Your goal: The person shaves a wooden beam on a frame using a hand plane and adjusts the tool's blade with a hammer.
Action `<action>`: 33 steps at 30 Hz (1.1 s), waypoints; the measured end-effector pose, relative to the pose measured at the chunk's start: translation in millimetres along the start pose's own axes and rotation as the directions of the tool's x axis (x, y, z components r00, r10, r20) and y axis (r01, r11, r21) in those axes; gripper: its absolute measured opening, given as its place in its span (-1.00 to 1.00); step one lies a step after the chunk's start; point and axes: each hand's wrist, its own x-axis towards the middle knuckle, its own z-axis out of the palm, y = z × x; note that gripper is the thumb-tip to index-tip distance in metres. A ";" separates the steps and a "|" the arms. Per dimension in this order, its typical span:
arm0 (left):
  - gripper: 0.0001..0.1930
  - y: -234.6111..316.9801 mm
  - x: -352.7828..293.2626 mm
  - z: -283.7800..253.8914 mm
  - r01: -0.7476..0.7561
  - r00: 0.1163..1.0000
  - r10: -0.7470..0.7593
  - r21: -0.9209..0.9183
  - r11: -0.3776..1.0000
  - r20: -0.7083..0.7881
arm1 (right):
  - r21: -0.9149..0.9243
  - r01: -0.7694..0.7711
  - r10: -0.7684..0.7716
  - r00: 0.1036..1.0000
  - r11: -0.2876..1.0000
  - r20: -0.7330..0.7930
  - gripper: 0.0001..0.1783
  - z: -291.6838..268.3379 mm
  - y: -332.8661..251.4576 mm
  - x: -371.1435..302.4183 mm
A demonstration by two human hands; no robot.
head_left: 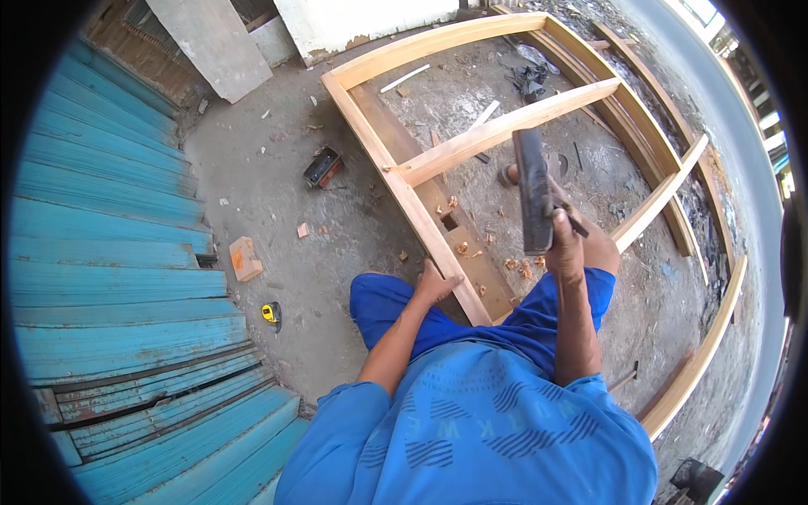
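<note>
1. Head view: a wooden frame (418, 220) lies flat on the concrete floor (278, 194); all positions below are given relative to it.
2. Right hand (564, 246) is clenched around the handle of a dark mallet (532, 192), raised above the frame's near rail.
3. Left hand (436, 284) rests on that near rail, fingers spread and released, holding nothing.
4. A square slot (449, 221) is cut into the rail, just beyond the left hand; wood chips (515, 265) lie beside it, inside the frame.
5. Left of the frame, well apart: a small dark box (322, 167), an orange block (245, 257), a yellow tape measure (270, 313).
6. A blue shutter (109, 252) stands farther left.
</note>
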 end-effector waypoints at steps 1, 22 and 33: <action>0.25 -13.4 17.1 -15.7 0.007 0.999 -0.007 -0.006 1.000 -0.045 | -0.068 -0.032 0.034 0.999 0.997 0.029 0.27 7.4 12.4 1.9; -0.37 75.5 208.5 -170.6 -0.217 0.764 0.335 0.269 0.938 -0.552 | -0.810 0.419 0.151 0.845 0.411 0.514 -0.14 105.9 221.3 129.1; -0.24 68.2 282.9 -248.1 -0.107 0.778 0.114 0.049 0.993 -0.618 | -0.819 0.415 0.167 0.844 0.396 0.509 0.17 154.1 242.5 226.6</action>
